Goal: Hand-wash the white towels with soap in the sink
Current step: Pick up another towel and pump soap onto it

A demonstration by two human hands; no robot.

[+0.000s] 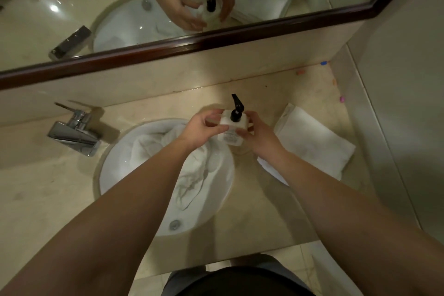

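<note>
A crumpled wet white towel (165, 151) lies in the round white basin sink (225, 190) set into the beige marble worktop (48, 199). Just beyond it, the left hand (204, 125) and right hand (258, 132) each have a grip on the square white soap bottle (233, 131), probably steadying it for pumping. It stands nearly upright, black nozzle pointing far-left, with folded white towels (312, 142) at its right.
</note>
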